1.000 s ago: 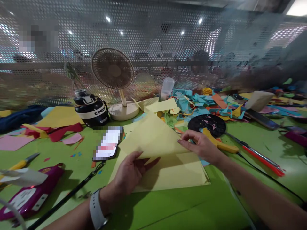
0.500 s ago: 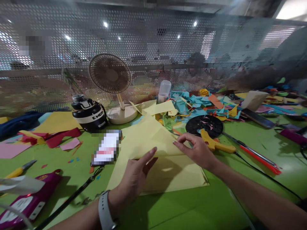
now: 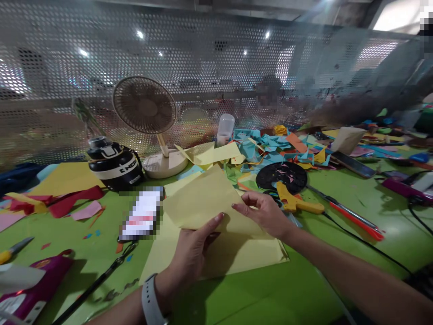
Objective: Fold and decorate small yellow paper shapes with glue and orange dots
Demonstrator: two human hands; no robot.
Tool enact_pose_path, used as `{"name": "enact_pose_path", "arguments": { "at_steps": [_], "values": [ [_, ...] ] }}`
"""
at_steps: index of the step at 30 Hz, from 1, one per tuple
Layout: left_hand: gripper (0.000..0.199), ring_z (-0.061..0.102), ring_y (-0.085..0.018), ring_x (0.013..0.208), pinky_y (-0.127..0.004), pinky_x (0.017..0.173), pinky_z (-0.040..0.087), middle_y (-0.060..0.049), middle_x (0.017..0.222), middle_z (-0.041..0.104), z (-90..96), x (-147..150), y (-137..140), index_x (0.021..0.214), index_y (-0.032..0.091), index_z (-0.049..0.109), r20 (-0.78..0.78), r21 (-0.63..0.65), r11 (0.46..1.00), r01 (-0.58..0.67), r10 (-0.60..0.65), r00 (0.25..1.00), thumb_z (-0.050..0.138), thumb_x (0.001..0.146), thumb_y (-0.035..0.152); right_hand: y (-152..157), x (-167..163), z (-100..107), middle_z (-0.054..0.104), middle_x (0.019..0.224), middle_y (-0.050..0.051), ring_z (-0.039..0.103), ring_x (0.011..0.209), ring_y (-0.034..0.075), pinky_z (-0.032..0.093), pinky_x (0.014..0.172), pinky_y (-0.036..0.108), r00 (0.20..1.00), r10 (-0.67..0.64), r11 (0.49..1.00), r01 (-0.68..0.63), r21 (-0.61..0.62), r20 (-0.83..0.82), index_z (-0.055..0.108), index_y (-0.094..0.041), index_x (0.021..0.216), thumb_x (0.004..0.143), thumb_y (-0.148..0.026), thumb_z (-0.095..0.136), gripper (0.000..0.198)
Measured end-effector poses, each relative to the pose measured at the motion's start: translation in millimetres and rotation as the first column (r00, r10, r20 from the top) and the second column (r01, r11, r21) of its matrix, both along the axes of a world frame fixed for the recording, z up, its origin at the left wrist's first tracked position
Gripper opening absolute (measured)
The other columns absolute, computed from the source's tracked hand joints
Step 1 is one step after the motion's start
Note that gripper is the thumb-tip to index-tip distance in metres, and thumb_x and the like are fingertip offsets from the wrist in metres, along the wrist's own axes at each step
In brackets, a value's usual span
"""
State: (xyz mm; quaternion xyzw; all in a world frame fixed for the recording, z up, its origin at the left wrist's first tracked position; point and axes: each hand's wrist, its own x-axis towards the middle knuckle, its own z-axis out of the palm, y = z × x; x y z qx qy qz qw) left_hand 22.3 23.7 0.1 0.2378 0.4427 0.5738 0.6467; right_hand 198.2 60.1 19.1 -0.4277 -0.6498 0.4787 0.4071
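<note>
- A phone with a lit, blurred-out screen (image 3: 142,214) lies just left of the paper, on the green tabletop (image 3: 270,298).
- The bare left hand (image 3: 189,253), with a pale watch strap (image 3: 151,300) at its wrist, comes in from the near side; its thumb lies over the near edge of the sheet and its fingers go beneath, holding the paper between them.
- That pale yellow, thin paper sheet (image 3: 199,198) lies ahead of the left fingers and leftward of the right ones, a corner pointing away (its long axis I cannot tell, since the hands cover part).
- Under it, flatter pale yellow paper (image 3: 250,259) rests on the table.
- The bare right hand (image 3: 264,214) sits at the sheet's right side, thumb and forefinger narrow; whether they pinch the paper I cannot tell.
- Just beyond that hand lies a yellow, pistol-shaped plastic tool (image 3: 306,206) with a dark cord (image 3: 361,243).
</note>
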Motion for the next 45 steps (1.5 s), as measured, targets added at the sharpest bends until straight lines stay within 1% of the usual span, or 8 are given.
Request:
{"name": "enact_pose_path", "arguments": {
  "at_steps": [3, 8, 15, 19, 28, 34, 37, 45],
  "values": [
    [0.057, 0.07, -0.018, 0.081, -0.022, 0.066, 0.057, -0.008, 0.099, 0.074, 1.4, 0.9, -1.5, 0.113, 0.014, 0.064, -0.002, -0.002, 1.0, 0.014, -0.014, 1.0, 0.085, 0.06, 0.02, 0.6, -0.7, -2.8, 0.054, 0.065, -0.001, 0.047, 0.057, 0.009, 0.036, 0.049, 0.022, 1.0, 0.0, 0.999, -0.001, -0.043, -0.023, 0.056, -0.016, 0.071, 0.079, -0.051, 0.063, 0.036],
    [0.057, 0.07, -0.019, 0.082, -0.023, 0.065, 0.057, -0.01, 0.101, 0.073, 2.7, 1.1, -1.3, 0.112, 0.014, 0.065, -0.034, -0.021, 1.0, 0.0, -0.001, 0.999, 0.086, 0.058, 0.021, 1.0, -1.5, -4.8, 0.047, 0.061, -0.003, 0.041, 0.055, 0.008, 0.032, 0.047, 0.021, 1.0, -0.006, 1.0, 0.006, -0.014, -0.013, 0.054, -0.017, 0.067, 0.079, -0.051, 0.063, 0.037],
    [0.055, 0.069, -0.02, 0.084, -0.023, 0.067, 0.056, -0.01, 0.101, 0.073, 0.1, -0.1, -2.0, 0.11, 0.013, 0.066, -0.048, -0.005, 1.0, 0.017, -0.018, 0.999, 0.085, 0.06, 0.023, 0.4, -1.9, -3.8, 0.045, 0.06, -0.004, 0.039, 0.053, 0.008, 0.03, 0.046, 0.021, 0.999, -0.007, 0.998, 0.004, -0.062, -0.047, 0.053, -0.016, 0.067, 0.078, -0.052, 0.063, 0.039],
    [0.05, 0.07, -0.019, 0.083, -0.022, 0.066, 0.057, -0.009, 0.099, 0.074, 0.4, -0.2, -3.2, 0.108, 0.014, 0.067, -0.05, -0.012, 1.0, 0.02, -0.02, 0.999, 0.084, 0.062, 0.022, 0.2, -1.6, -3.5, 0.044, 0.06, -0.004, 0.037, 0.054, 0.008, 0.029, 0.046, 0.02, 1.0, -0.016, 0.999, 0.015, -0.046, -0.023, 0.052, -0.016, 0.066, 0.078, -0.052, 0.063, 0.039],
    [0.054, 0.069, -0.02, 0.086, -0.023, 0.066, 0.058, -0.007, 0.101, 0.073, 2.0, 0.9, -3.1, 0.111, 0.016, 0.065, -0.051, 0.002, 1.0, -0.011, 0.012, 0.999, 0.085, 0.061, 0.021, -1.5, -3.3, 0.4, 0.043, 0.059, -0.004, 0.036, 0.053, 0.008, 0.027, 0.046, 0.021, 1.0, -0.007, 0.999, 0.007, -0.034, -0.002, 0.051, -0.016, 0.064, 0.075, -0.057, 0.063, 0.044],
    [0.042, 0.07, -0.018, 0.077, -0.021, 0.059, 0.056, -0.007, 0.093, 0.075, 3.5, -0.4, -2.9, 0.099, 0.014, 0.069, -0.033, -0.041, 0.999, 0.019, -0.02, 0.999, 0.084, 0.06, 0.021, -0.4, -3.3, -0.5, 0.042, 0.058, -0.004, 0.035, 0.053, 0.008, 0.026, 0.046, 0.022, 1.0, -0.017, 1.0, 0.017, -0.002, 0.01, 0.051, -0.017, 0.063, 0.078, -0.054, 0.061, 0.042],
    [0.038, 0.07, -0.019, 0.079, -0.02, 0.06, 0.056, -0.007, 0.091, 0.075, 2.0, -1.0, -3.0, 0.094, 0.014, 0.07, -0.038, -0.024, 1.0, 0.001, -0.002, 0.999, 0.085, 0.059, 0.02, -0.1, -2.8, -1.5, 0.043, 0.058, -0.004, 0.036, 0.053, 0.008, 0.026, 0.046, 0.022, 1.0, -0.021, 1.0, 0.021, 0.011, 0.021, 0.051, -0.017, 0.062, 0.078, -0.054, 0.061, 0.041],
    [0.052, 0.068, -0.021, 0.089, -0.022, 0.065, 0.058, -0.01, 0.104, 0.072, 1.1, 0.4, -2.8, 0.108, 0.015, 0.066, -0.054, -0.031, 0.999, -0.042, 0.04, 0.998, 0.085, 0.059, 0.018, -1.8, -3.4, 0.9, 0.04, 0.057, -0.005, 0.034, 0.052, 0.008, 0.025, 0.046, 0.023, 1.0, -0.015, 1.0, 0.015, -0.013, -0.003, 0.049, -0.018, 0.061, 0.075, -0.055, 0.064, 0.042]
  ]
}}
